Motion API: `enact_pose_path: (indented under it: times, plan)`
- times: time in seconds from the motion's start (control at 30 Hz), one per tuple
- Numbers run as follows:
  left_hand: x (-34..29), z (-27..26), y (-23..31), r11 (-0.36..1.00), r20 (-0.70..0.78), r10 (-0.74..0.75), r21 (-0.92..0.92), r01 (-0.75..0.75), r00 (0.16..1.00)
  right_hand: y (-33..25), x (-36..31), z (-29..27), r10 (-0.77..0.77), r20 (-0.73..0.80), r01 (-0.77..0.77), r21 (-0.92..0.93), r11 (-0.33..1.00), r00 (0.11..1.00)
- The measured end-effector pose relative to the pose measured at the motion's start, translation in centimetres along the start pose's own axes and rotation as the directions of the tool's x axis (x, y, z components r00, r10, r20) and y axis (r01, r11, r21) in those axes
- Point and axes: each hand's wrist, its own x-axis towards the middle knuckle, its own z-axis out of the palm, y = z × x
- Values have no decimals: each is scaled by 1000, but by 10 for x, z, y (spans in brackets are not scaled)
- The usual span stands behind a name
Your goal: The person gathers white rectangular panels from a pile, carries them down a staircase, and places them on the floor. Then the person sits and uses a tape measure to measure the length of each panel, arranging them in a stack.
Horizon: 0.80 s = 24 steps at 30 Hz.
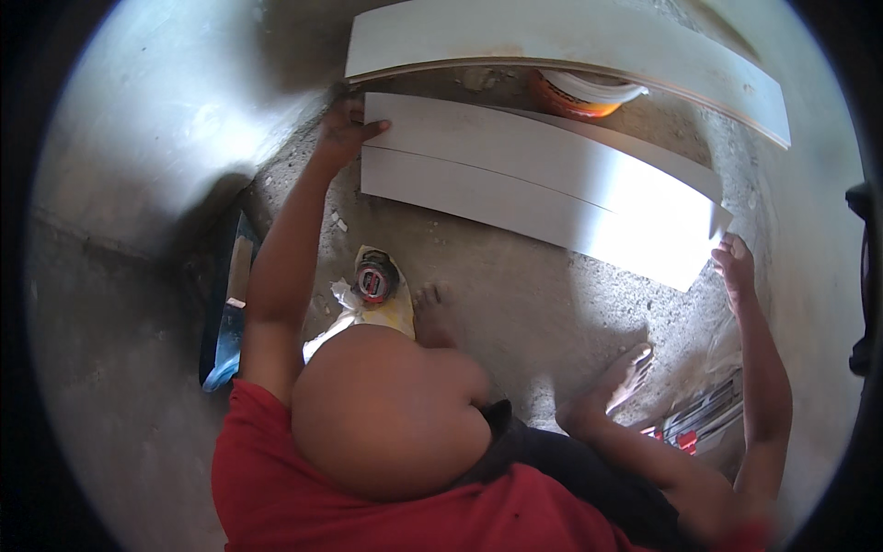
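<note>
A long white panel (515,170) with a thin dark line running lengthwise lies across in front of me; I cannot tell whether it is one board or two set edge to edge. My left hand (345,136) is closed on its left end, the thumb lying over the top face. At the right end, my right hand (733,267) pinches the corner with fingers and thumb. Strong light whitens the panel's right part. Behind it, partly covered, shows another pale strip (635,152). A black and red tape measure (375,278) rests near my left foot on yellow and white wrapping (397,311).
Farther off, another long white board (552,41) spans above an orange and white bucket (589,97). A blue object (228,336) leans at the left near the wall. Metal and red items (690,428) lie beside my right leg. Small debris dots the rough floor (497,294).
</note>
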Motion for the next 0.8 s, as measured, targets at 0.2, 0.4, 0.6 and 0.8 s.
enact_pose_path:
  times: [0.2,0.4,0.6,0.8]
  plan:
    - [-1,-2,10,999,18,-20,-34,20,1000,-3,0,-2,45,69,-48,47,998,997]
    - [0,-1,3,998,26,-41,-56,42,999,-3,-1,-1,39,47,-39,6,999,998]
    - [-1,-1,3,996,20,0,-94,2,1000,-9,-3,-2,40,70,-40,-8,999,997]
    - [-6,-5,13,999,28,-36,-37,37,999,-10,-4,-2,64,46,-64,7,998,997]
